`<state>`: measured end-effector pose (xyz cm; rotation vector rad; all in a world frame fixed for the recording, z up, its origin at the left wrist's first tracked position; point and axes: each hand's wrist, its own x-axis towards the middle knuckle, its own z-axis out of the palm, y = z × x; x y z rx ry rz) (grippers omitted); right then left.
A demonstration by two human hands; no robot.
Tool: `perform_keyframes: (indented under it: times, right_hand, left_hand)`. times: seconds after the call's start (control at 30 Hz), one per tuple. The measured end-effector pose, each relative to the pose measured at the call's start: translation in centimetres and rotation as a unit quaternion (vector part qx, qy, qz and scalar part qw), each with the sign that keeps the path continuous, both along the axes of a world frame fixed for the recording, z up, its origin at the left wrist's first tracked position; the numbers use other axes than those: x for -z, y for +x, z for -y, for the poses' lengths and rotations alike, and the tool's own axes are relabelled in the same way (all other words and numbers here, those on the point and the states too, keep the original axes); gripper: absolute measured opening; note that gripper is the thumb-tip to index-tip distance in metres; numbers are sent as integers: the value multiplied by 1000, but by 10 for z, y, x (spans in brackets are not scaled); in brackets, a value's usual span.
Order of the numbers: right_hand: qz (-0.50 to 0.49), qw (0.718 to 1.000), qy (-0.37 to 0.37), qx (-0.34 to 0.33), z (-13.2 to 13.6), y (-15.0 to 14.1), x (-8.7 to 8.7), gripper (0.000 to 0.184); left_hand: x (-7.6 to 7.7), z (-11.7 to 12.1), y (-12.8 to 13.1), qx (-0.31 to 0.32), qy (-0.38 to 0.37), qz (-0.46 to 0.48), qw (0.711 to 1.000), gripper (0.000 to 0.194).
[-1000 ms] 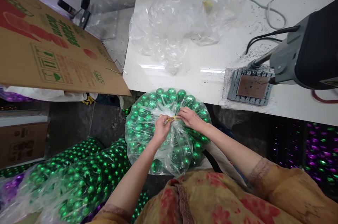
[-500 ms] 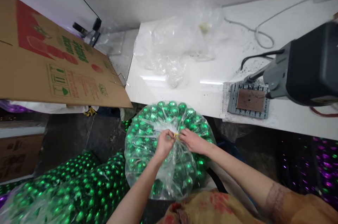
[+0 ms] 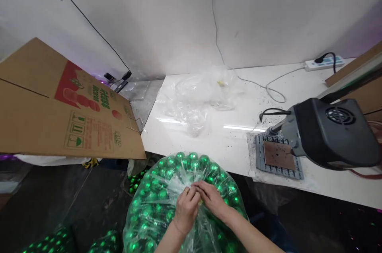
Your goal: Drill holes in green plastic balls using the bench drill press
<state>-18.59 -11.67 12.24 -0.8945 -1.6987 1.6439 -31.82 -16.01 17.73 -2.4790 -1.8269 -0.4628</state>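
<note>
A clear plastic bag [image 3: 149, 209] packed with shiny green balls sits in front of me at the bottom centre. Both hands meet at its gathered neck. My left hand [image 3: 185, 210] pinches the bunched plastic. My right hand [image 3: 211, 198] closes on the same spot, fingers against the left hand. A small yellow tie [image 3: 199, 202] barely shows between the fingers. The bag's loose top spreads out below my wrists.
A white table [image 3: 227, 141] holds crumpled clear plastic bags [image 3: 197, 98], a black machine [image 3: 331, 131] over a grey plate [image 3: 279, 155], cables and a power strip [image 3: 324, 62]. A flattened cardboard box [image 3: 59, 113] lies at left. More bagged green balls [image 3: 59, 243] lie at bottom left.
The view has tilted upward, so the bag and hands sit lower in frame. My hands have drawn closer together over the bag's neck, and the yellow tie is mostly hidden.
</note>
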Motion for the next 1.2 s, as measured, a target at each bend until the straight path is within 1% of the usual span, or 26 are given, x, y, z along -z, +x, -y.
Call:
perform_keyframes:
  times: [0.07,0.17,0.27,0.33,0.4,0.53,0.67,0.8,0.87,0.93,1.03,1.1,1.2]
  right_hand:
    - [2,1000,10,-10,-8,-5,4,36]
    - [2,999,35,-41,-17,-7,5,34]
    - [11,996,57,-66,-24,-6,4,29]
    - [23,993,76,-86,-28,-5,3,27]
    - [38,988,97,-112,-33,-6,1,24]
    - [72,976,125,-165,-39,-5,-6,24]
    - [102,964,129,-208,-36,0,-7,27]
    - [138,952,139,-233,-27,6,-7,28]
    - [159,948,147,-232,-23,6,-9,29]
    - [182,946,151,-221,-20,5,-11,29]
    - [225,944,143,-197,-16,1,-11,27]
    - [254,942,129,-179,-14,-3,-9,25]
    - [288,941,102,-146,-10,-7,-4,24]
  left_hand:
    - [3,0,-5,-2,4,13,1000,30]
    - [5,1,-13,-23,-14,85,996,32]
    - [2,2,-19,-76,-29,154,985,29]
    - [0,3,-21,-125,-52,188,973,23]
    - [1,4,-24,-152,-78,214,962,19]
    - [4,4,-35,-161,-136,242,947,18]
    - [6,2,-46,-135,-207,243,938,20]
    - [7,1,-50,-100,-256,218,936,19]
    - [7,3,-48,-102,-258,186,943,18]
    - [7,5,-45,-94,-247,127,956,20]
    - [7,5,-37,-60,-238,1,969,25]
    - [7,4,-31,-44,-244,-72,966,29]
    - [7,1,-24,-29,-263,-133,955,31]
